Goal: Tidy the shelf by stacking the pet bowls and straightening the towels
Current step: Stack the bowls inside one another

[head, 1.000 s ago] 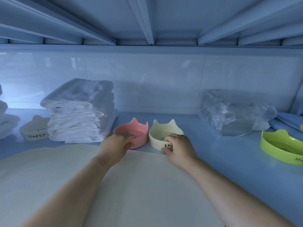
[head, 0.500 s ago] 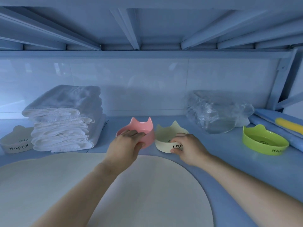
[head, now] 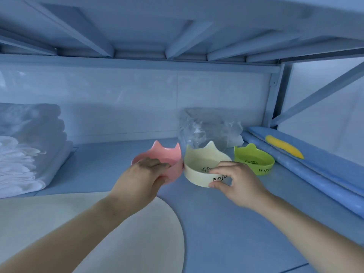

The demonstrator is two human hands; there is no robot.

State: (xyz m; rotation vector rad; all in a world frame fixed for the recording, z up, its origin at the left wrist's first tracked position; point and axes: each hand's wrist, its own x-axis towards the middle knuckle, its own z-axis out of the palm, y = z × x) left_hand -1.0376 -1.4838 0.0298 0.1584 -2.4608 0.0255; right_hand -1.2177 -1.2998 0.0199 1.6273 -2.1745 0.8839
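Three pet bowls, pink bowl (head: 167, 156), cream bowl (head: 199, 162), green bowl (head: 254, 162), one towel stack (head: 29, 150), left hand (head: 141, 182) grip curled over pink rim, right hand (head: 238, 184) grip pinching cream wall

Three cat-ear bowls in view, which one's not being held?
The green bowl, farthest right: it sits free on the shelf. The pink bowl and cream bowl are each gripped at the near rim.

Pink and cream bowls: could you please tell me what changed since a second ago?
The pink bowl and cream bowl moved right, from the towel stack toward the green bowl, and appear lifted. The left hand keeps its grip on pink, the right hand on cream. Towel stack, green bowl, plastic bag stayed.
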